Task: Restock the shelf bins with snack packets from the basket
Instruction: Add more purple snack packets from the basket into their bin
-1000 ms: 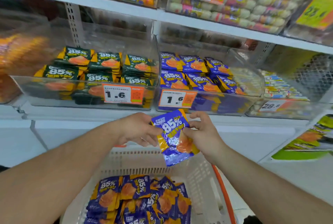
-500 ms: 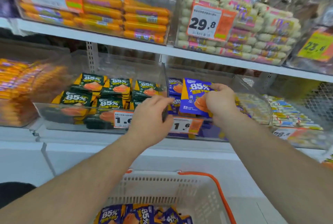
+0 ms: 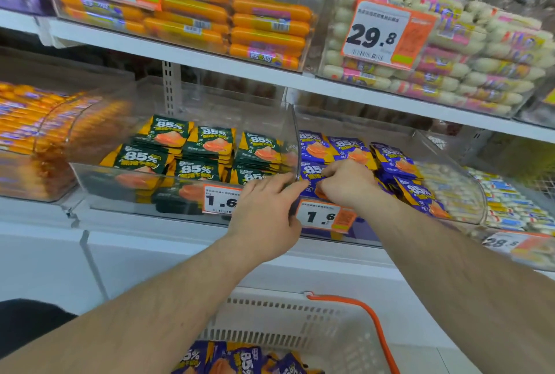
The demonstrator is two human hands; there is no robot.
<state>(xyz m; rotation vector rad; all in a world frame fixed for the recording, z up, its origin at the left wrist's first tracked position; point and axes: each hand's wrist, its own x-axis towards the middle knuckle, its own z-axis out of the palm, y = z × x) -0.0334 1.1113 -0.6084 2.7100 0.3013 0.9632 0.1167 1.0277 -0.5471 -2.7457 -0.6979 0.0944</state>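
My right hand point(image 3: 345, 184) is inside the clear bin point(image 3: 468, 184) of blue snack packets on the middle shelf. It grips a blue snack packet point(image 3: 310, 173) and holds it down on the front left stack. My left hand point(image 3: 264, 211) is in front of the bin with fingers stretched out. Its fingertips reach the bin's front rim beside that packet. Rows of blue packets point(image 3: 393, 160) lie further back and to the right in the bin. Below, the white basket point(image 3: 300, 319) with an orange handle point(image 3: 369, 316) holds several more blue packets point(image 3: 237, 358).
A clear bin point(image 3: 99, 190) of green snack packets point(image 3: 204, 145) stands left of the blue one, past a clear divider. Price tags reading 1.6 point(image 3: 321, 217) hang on both fronts. The shelf above point(image 3: 210, 61) carries orange sausages and white sausage packs.
My right hand carried the blue packet from above the basket up into the blue bin and lowered it onto the front stack. My left hand let go and followed to the bin's front.
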